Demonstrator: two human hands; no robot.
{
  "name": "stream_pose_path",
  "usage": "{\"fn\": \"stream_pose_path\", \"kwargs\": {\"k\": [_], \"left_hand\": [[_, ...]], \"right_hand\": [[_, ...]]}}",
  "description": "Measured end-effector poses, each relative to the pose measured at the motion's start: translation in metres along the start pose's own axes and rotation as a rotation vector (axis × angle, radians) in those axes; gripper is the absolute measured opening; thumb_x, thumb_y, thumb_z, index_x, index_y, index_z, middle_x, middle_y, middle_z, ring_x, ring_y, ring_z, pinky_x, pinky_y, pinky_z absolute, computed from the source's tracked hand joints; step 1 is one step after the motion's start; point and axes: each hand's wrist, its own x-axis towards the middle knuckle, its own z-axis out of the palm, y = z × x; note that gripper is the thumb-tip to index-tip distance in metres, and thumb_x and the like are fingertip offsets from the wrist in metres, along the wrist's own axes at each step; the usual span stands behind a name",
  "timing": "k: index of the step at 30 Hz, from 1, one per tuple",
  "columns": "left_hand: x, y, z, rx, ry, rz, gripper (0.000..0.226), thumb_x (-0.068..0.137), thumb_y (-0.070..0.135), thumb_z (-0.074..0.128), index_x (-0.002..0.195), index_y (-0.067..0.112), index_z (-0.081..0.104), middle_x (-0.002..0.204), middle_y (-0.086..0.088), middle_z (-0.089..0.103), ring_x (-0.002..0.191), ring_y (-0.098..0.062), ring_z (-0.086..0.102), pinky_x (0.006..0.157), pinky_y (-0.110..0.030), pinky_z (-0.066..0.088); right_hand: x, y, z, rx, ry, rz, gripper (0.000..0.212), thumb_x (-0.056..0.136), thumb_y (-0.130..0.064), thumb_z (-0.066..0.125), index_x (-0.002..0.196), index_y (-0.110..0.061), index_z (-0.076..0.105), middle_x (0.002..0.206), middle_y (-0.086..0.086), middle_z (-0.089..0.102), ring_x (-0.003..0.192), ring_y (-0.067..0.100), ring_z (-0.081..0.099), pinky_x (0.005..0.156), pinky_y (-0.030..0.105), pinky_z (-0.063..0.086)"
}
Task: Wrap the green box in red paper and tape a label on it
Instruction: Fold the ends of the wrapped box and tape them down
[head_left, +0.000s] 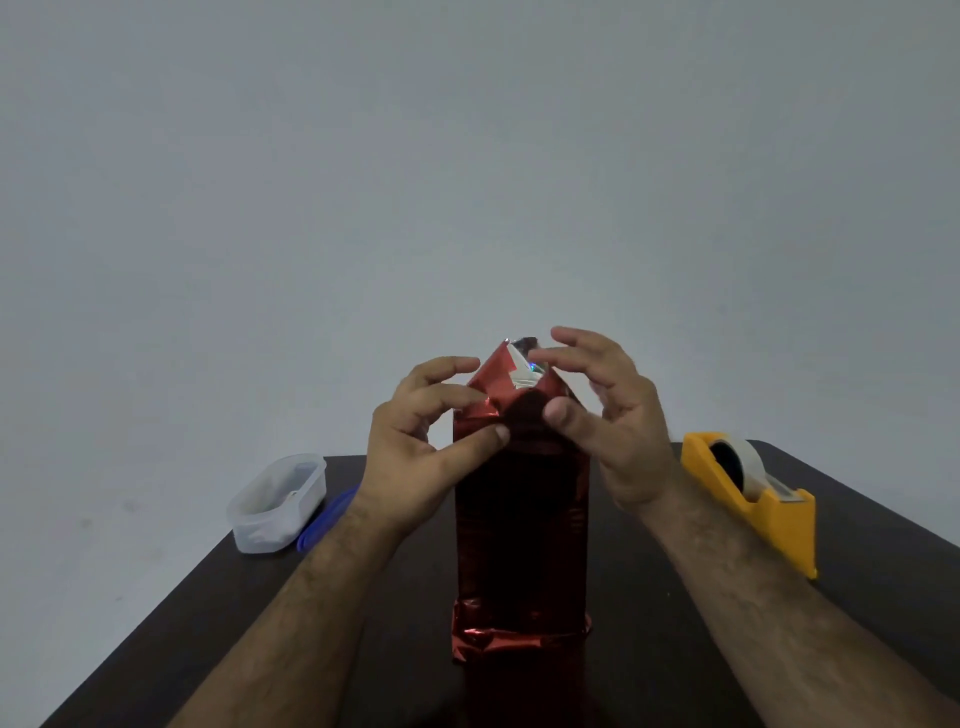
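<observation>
A tall box covered in shiny red paper stands upright in the middle of the dark table. No green shows. The paper's top end stands up in a loose peak with its white underside showing. My left hand pinches the red paper at the box's top left corner with thumb and curled fingers. My right hand presses its thumb on the folded paper at the top front, its fingers arched over the peak. The bottom end of the paper is folded and creased.
A yellow tape dispenser with a roll of clear tape stands at the right of the table. On the left sit a translucent plastic container and a blue lid beside it. A plain grey wall lies behind.
</observation>
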Motion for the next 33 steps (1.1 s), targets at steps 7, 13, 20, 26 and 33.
{"fn": "stream_pose_path", "kwargs": {"k": [7,13,20,26,33], "left_hand": [[0.000,0.005,0.002,-0.123,-0.053,-0.054,0.025,0.081,0.013,0.082,0.105,0.006,0.083,0.130,-0.015,0.068,0.127,-0.037,0.064,0.106,-0.068,0.048],[0.000,0.006,0.001,-0.179,-0.085,-0.168,0.024,0.082,0.016,0.079,0.105,0.013,0.085,0.133,-0.012,0.067,0.133,-0.032,0.060,0.110,-0.067,0.047],[0.000,0.013,0.000,-0.239,-0.211,-0.181,0.033,0.076,-0.004,0.070,0.096,0.017,0.086,0.139,-0.009,0.063,0.137,-0.030,0.056,0.106,-0.058,0.052],[0.002,0.016,-0.001,-0.293,-0.233,-0.203,0.035,0.065,-0.001,0.061,0.088,0.008,0.086,0.143,-0.008,0.060,0.139,-0.026,0.052,0.099,-0.040,0.053],[0.004,0.013,-0.003,-0.349,-0.245,-0.208,0.044,0.065,0.016,0.058,0.098,0.007,0.085,0.144,-0.012,0.061,0.144,-0.035,0.049,0.115,-0.066,0.043]], "right_hand": [[0.008,-0.027,0.004,-0.190,-0.184,-0.118,0.053,0.074,-0.025,0.094,0.124,-0.028,0.076,0.153,-0.010,0.052,0.153,0.007,0.032,0.121,0.021,0.033],[0.004,-0.029,-0.005,0.067,0.186,0.216,0.033,0.104,-0.041,0.053,0.124,-0.027,0.074,0.135,-0.017,0.067,0.133,-0.004,0.053,0.115,0.025,0.042],[0.006,-0.017,0.002,0.166,0.050,0.447,0.015,0.097,-0.019,0.072,0.097,-0.024,0.086,0.134,-0.010,0.068,0.126,0.003,0.061,0.099,0.023,0.050],[0.019,-0.014,0.008,0.072,-0.136,0.439,0.026,0.089,-0.022,0.082,0.114,-0.029,0.082,0.140,-0.015,0.065,0.125,0.003,0.064,0.110,0.036,0.052],[0.024,-0.013,0.001,0.123,-0.286,0.453,0.035,0.091,-0.021,0.081,0.124,-0.028,0.072,0.125,-0.007,0.075,0.119,0.011,0.069,0.102,0.032,0.055]]}}
